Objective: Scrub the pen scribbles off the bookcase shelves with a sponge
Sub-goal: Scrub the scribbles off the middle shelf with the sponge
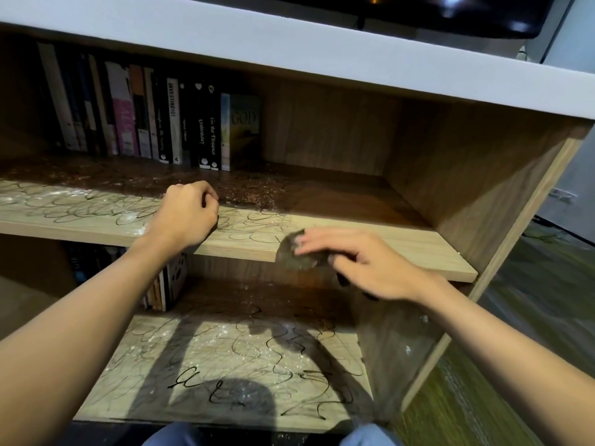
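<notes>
A wooden bookcase has an upper shelf (402, 249) and a lower shelf (225, 365), both covered in black pen scribbles and white powdery specks. My right hand (363, 265) holds a dark, blurred sponge (294, 252) at the front edge of the upper shelf, fingers stretched over its top and thumb underneath. To the right of the sponge the shelf shows no scribbles. My left hand (185, 214) rests on the upper shelf over the scribbles, fingers curled in with nothing in them.
A row of upright books (154, 120) stands at the back left of the upper shelf. More books (167, 284) sit at the left of the lower shelf. The bookcase's right side panel (483, 194) closes the shelves. A dark screen (450, 11) hangs above.
</notes>
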A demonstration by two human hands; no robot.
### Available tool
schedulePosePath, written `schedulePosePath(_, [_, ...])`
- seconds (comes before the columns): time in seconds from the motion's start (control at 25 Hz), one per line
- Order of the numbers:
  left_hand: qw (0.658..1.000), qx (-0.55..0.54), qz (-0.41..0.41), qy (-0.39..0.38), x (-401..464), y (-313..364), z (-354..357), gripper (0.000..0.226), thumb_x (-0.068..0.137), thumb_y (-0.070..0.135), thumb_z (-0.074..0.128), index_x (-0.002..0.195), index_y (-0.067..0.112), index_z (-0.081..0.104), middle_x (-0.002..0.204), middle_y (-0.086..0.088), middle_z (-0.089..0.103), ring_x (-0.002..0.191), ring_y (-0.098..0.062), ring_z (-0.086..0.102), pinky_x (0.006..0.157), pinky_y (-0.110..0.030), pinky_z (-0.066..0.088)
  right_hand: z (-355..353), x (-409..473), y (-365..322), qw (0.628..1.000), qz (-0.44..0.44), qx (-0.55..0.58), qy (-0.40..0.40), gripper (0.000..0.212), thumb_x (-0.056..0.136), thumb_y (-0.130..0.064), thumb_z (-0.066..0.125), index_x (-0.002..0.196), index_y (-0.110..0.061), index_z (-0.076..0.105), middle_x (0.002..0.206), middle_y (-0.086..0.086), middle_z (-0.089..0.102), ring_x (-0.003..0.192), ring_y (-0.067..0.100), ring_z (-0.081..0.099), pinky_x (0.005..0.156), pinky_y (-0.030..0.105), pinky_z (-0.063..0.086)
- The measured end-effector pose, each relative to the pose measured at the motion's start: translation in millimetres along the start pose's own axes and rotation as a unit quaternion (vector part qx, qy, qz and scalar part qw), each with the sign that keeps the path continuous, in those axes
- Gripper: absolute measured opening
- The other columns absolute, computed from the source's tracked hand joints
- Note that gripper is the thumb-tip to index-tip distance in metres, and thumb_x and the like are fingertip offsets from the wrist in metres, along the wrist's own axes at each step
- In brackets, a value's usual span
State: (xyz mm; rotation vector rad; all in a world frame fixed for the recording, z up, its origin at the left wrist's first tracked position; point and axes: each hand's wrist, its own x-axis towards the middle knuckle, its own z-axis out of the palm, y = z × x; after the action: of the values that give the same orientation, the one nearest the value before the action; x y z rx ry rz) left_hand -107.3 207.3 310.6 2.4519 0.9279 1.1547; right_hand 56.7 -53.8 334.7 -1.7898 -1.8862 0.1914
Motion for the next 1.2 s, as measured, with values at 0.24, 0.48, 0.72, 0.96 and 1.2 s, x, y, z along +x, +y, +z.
schedulePosePath(0.24, [1.0, 0.001, 0.0, -0.001, 0.3, 1.6, 0.4, 0.023, 0.095, 0.017, 0.044, 0.095, 0.013, 0.066, 0.088, -0.008, 0.066, 0.078, -0.021, 0.055, 0.07, -0.031, 0.04, -1.0, 4.5, 4.1, 0.999, -0.008, -0.035, -0.029, 0.057, 0.083, 0.003, 0.042, 0.124, -0.03, 0.064, 0.143, -0.016, 0.047, 0.138, -0.003, 0.031, 0.12, 0.034, 0.021])
schedulePosePath(0.48, [1.0, 0.005, 0.002, 0.0, -0.6, 0.4, -0.3, 0.024, 0.094, 0.019, 0.043, 0.095, 0.014, 0.066, 0.09, -0.008, 0.067, 0.078, -0.021, 0.057, 0.07, -0.032, 0.043, -1.2, 5.2, 3.5, 1.0, 0.009, 0.0, -0.024, 0.052, 0.081, 0.0, 0.041, 0.114, -0.027, 0.07, 0.135, -0.015, 0.056, 0.131, -0.003, 0.041, 0.116, 0.035, 0.029])
schedulePosePath(0.72, [0.999, 0.031, 0.02, -0.03, -2.9, 2.7, -2.2, 0.021, 0.093, 0.023, 0.042, 0.094, 0.02, 0.062, 0.086, -0.009, 0.059, 0.083, -0.026, 0.056, 0.072, -0.033, 0.042, 1.6, 0.6, 7.7, 0.999, 0.027, 0.023, 0.004, 0.055, 0.083, 0.009, 0.043, 0.119, -0.025, 0.067, 0.13, -0.015, 0.059, 0.124, -0.005, 0.047, 0.107, 0.013, 0.031])
schedulePosePath(0.96, [0.989, 0.119, 0.076, -0.048, -0.6, 14.1, -6.3, 0.026, 0.095, 0.021, 0.044, 0.108, 0.009, 0.063, 0.098, -0.014, 0.066, 0.102, -0.032, 0.051, 0.082, -0.042, 0.047, -24.1, -12.6, 36.3, 0.991, 0.11, 0.063, 0.05, 0.047, 0.083, 0.01, 0.046, 0.104, -0.022, 0.074, 0.112, -0.01, 0.07, 0.106, -0.001, 0.061, 0.098, 0.02, 0.044])
schedulePosePath(1.2, [0.992, 0.109, 0.046, -0.042, 12.8, 21.9, 5.9, 0.023, 0.093, 0.022, 0.048, 0.083, 0.006, 0.06, 0.078, -0.013, 0.063, 0.077, -0.032, 0.058, 0.067, -0.039, 0.049, -64.1, 20.0, 105.0, 0.935, 0.333, -0.122, 0.029, 0.037, 0.1, -0.027, 0.038, 0.136, -0.034, 0.047, 0.097, -0.007, 0.059, 0.076, 0.011, 0.058, 0.057, 0.015, 0.039])
